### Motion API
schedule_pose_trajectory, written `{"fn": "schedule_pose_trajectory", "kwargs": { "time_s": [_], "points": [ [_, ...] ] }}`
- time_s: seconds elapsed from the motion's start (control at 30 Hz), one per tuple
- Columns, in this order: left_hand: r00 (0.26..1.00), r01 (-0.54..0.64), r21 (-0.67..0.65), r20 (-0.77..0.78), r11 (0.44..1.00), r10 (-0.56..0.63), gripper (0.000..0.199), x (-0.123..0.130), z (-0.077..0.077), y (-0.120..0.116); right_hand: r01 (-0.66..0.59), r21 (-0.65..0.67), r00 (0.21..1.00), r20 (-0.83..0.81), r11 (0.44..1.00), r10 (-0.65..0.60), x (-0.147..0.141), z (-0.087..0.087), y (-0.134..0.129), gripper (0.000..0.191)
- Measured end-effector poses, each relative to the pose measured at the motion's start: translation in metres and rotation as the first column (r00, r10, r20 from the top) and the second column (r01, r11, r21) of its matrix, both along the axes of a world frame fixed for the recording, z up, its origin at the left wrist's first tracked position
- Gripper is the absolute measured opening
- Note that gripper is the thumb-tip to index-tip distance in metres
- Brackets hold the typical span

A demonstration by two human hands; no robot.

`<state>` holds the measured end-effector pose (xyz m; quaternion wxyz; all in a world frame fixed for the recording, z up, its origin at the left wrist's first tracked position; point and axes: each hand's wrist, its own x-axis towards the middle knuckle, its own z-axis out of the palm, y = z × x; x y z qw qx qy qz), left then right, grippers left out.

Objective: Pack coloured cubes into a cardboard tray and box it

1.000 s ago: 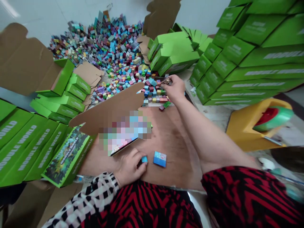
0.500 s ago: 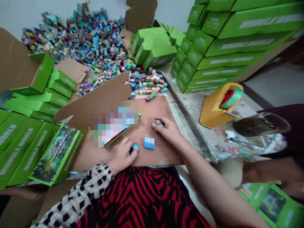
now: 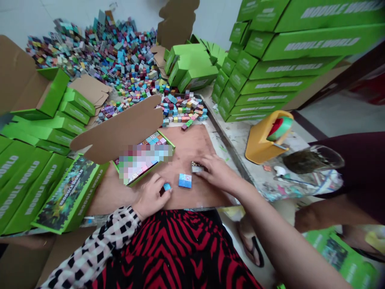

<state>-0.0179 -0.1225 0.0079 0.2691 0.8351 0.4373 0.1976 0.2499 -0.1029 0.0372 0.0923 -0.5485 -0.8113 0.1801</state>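
Note:
My left hand (image 3: pixel 152 194) rests on the brown board (image 3: pixel 207 197), its fingers curled round a small blue block (image 3: pixel 167 186). To the right, my right hand (image 3: pixel 215 170) grips a patterned block (image 3: pixel 197 167) between thumb and fingers, close above the board. Between the hands lies a little group of blue blocks (image 3: pixel 185 183) with pinkish tops. Just beyond my left hand stands an open green box (image 3: pixel 152 165) packed with colourful blocks, part of it blurred out. Its cardboard lid (image 3: pixel 123 127) is folded up behind.
A heap of loose blocks (image 3: pixel 120 56) covers the back of the table. Green boxes (image 3: pixel 270 66) are stacked at the right, and more green boxes (image 3: pixel 27 180) stand at the left. A yellow tape dispenser (image 3: pixel 261 140) and a glass jar (image 3: pixel 314 158) are near another person (image 3: pixel 351 172).
My right hand has turned the patterned block and brought it lower, near the blue group. My left hand stays nearly in place. The view has shifted slightly.

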Motion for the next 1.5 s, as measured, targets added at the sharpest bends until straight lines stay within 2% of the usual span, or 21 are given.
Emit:
{"fn": "schedule_pose_trajectory", "kwargs": {
  "time_s": [0.1,0.3,0.4,0.5,0.6,0.67,0.77,0.9,0.97,1.03,1.1,1.17,1.27,1.37,1.5],
  "points": [
    [1.000,0.002,-0.007,0.009,1.000,-0.001,0.017,0.000,0.003,0.000,-0.032,-0.045,0.999,0.008,0.998,0.033,-0.004,0.005,-0.014,0.030],
    [0.999,0.005,-0.002,0.052,1.000,-0.005,0.026,0.001,0.003,0.001,0.008,-0.156,0.999,-0.047,0.988,-0.016,-0.011,0.008,-0.037,0.031],
    [0.998,0.015,-0.006,0.066,1.000,-0.015,0.029,0.001,0.001,0.001,0.042,-0.186,0.996,-0.066,0.982,-0.055,-0.019,0.010,-0.045,0.040],
    [0.993,0.000,-0.028,0.119,1.000,0.003,0.029,-0.001,0.001,0.001,0.110,-0.199,0.994,0.008,0.974,-0.110,-0.028,0.012,-0.049,0.056],
    [0.980,-0.034,-0.036,0.197,0.999,0.041,0.027,-0.004,0.003,0.001,0.137,-0.187,0.988,0.102,0.973,-0.120,-0.038,0.014,-0.047,0.059],
    [0.970,-0.045,-0.016,0.237,0.999,0.047,0.024,-0.008,0.009,-0.001,0.140,-0.166,0.982,0.149,0.976,-0.115,-0.044,0.016,-0.043,0.055],
    [0.974,0.014,0.039,0.227,0.999,-0.022,0.022,-0.016,0.024,-0.008,0.112,-0.149,0.976,0.202,0.982,-0.081,-0.050,0.017,-0.036,0.043],
    [0.986,0.077,0.228,0.127,0.971,-0.108,0.027,-0.031,0.047,-0.011,0.057,-0.143,0.981,0.190,0.988,-0.030,-0.048,0.013,-0.031,0.036],
    [0.994,0.033,0.344,0.086,0.938,-0.067,0.026,-0.038,0.055,-0.006,0.031,-0.138,0.991,0.131,0.990,-0.013,-0.044,0.014,-0.025,0.037],
    [0.999,-0.036,0.434,0.010,0.900,0.035,0.023,-0.044,0.057,0.003,-0.012,-0.104,0.998,0.062,0.994,0.018,-0.041,0.020,-0.014,0.038],
    [0.983,-0.080,0.482,-0.108,0.872,0.150,0.023,-0.048,0.056,0.013,-0.047,-0.026,0.997,0.061,0.999,0.048,-0.042,0.032,0.003,0.039],
    [0.943,-0.094,0.487,-0.236,0.868,0.234,0.029,-0.049,0.052,0.021,-0.094,0.071,0.984,0.156,0.993,0.082,-0.050,0.047,0.024,0.039],
    [0.882,-0.118,0.454,-0.360,0.883,0.302,0.041,-0.048,0.041,0.026,-0.231,0.143,0.915,0.367,0.962,0.166,-0.068,0.067,0.055,0.036],
    [0.860,-0.131,0.410,-0.406,0.903,0.309,0.044,-0.049,0.031,0.026,-0.351,0.124,0.830,0.501,0.928,0.247,-0.087,0.078,0.079,0.031],
    [0.859,-0.131,0.380,-0.417,0.916,0.296,0.043,-0.051,0.026,0.025,-0.445,0.025,0.760,0.539,0.895,0.363,-0.102,0.078,0.097,0.029]
  ]
}}
